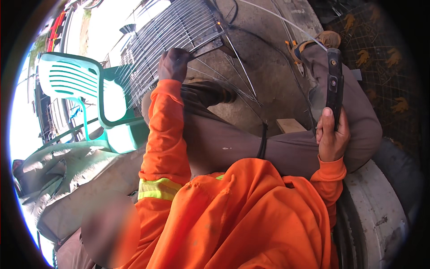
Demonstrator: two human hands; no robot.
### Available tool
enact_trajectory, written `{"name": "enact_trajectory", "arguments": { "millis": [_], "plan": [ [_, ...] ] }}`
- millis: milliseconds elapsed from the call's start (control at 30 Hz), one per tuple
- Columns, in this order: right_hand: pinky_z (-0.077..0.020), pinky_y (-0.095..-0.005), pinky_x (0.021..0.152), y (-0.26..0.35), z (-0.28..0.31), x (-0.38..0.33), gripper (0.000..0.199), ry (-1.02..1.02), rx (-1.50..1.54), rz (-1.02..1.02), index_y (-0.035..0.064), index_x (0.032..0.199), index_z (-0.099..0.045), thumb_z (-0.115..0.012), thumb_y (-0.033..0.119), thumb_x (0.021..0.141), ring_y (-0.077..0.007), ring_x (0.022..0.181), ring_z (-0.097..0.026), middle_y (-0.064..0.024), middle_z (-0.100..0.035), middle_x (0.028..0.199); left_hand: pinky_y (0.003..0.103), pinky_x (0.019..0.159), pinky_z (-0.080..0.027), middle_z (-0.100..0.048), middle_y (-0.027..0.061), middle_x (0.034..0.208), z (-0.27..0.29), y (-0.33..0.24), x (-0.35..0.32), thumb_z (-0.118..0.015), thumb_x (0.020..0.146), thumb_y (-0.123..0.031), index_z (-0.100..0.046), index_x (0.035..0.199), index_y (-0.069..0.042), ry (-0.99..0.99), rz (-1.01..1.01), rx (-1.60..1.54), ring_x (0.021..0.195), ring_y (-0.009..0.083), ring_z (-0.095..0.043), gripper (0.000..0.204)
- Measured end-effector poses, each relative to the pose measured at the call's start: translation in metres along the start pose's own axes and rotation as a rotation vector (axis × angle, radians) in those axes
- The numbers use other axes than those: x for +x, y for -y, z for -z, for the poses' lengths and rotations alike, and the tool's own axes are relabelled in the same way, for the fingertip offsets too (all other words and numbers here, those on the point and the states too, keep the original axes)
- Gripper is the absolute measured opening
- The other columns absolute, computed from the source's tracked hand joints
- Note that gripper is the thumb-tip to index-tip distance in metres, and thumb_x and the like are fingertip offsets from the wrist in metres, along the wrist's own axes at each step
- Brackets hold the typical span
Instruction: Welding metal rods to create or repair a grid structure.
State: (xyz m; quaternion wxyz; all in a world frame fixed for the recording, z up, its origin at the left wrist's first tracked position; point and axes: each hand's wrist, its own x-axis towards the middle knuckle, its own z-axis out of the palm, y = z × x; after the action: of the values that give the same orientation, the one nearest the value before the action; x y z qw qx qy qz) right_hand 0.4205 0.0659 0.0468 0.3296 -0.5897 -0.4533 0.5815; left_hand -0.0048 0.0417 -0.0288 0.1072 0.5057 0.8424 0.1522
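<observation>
My left hand, in shadow, is closed on the near edge of a wire rack made of many thin parallel metal rods. A small orange glow shows at the rack's right end. Loose-looking thin rods stick out below that end. At the right, above my bent leg, my right hand grips what looks like a black welding electrode holder with two screws along its body. A long thin pale rod runs from its top end toward the upper left and leaves the picture.
Green plastic chairs stand at the left, beside a grey-green tarp. Dark cables cross the concrete floor. A wood block lies by my legs. At right is a dark sheet with yellow prints.
</observation>
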Motion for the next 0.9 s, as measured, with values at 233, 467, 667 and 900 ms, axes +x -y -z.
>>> {"name": "enact_trajectory", "arguments": {
  "millis": [233,467,667,900],
  "plan": [
    [-0.0342,-0.0190,0.046,-0.001,-0.003,0.006,0.036,0.005,-0.005,0.016,0.0043,0.120,-0.060,-0.064,0.032,0.099,-0.0011,0.053,-0.041,0.0036,-0.050,0.069,0.045,0.094,-0.046,-0.069,0.0076,0.104,-0.009,0.022,0.013,-0.065,0.089,-0.033,-0.071,0.097,-0.019,-0.005,0.029,-0.003,0.106,0.0336,-0.058,0.017],
    [-0.0339,-0.0192,0.047,0.000,-0.004,0.007,0.037,0.004,0.000,-0.003,0.0040,0.121,-0.060,-0.064,0.033,0.099,-0.0014,0.052,-0.041,0.0039,-0.049,0.069,0.046,0.093,-0.046,-0.065,0.0127,0.099,-0.011,0.018,0.018,-0.063,0.090,-0.029,-0.070,0.094,-0.018,-0.123,-0.066,0.056,0.106,0.0337,-0.059,0.014],
    [-0.0340,-0.0190,0.047,-0.002,-0.002,0.008,0.037,0.016,-0.008,0.001,0.0042,0.121,-0.060,-0.064,0.033,0.099,-0.0014,0.053,-0.041,0.0038,-0.049,0.069,0.045,0.093,-0.046,-0.066,0.0135,0.098,-0.011,0.001,0.023,-0.062,0.091,-0.028,-0.072,0.098,-0.017,-0.114,-0.079,0.023,0.103,0.0345,-0.061,0.016],
    [-0.0345,-0.0190,0.047,-0.003,-0.003,0.009,0.037,0.010,-0.002,0.003,0.0042,0.122,-0.060,-0.064,0.033,0.099,-0.0014,0.053,-0.042,0.0037,-0.049,0.069,0.043,0.090,-0.048,-0.067,0.0142,0.097,-0.013,0.002,0.029,-0.064,0.089,-0.028,-0.073,0.096,-0.013,-0.113,-0.159,0.056,0.099,0.0343,-0.063,0.018]
  ]
}}
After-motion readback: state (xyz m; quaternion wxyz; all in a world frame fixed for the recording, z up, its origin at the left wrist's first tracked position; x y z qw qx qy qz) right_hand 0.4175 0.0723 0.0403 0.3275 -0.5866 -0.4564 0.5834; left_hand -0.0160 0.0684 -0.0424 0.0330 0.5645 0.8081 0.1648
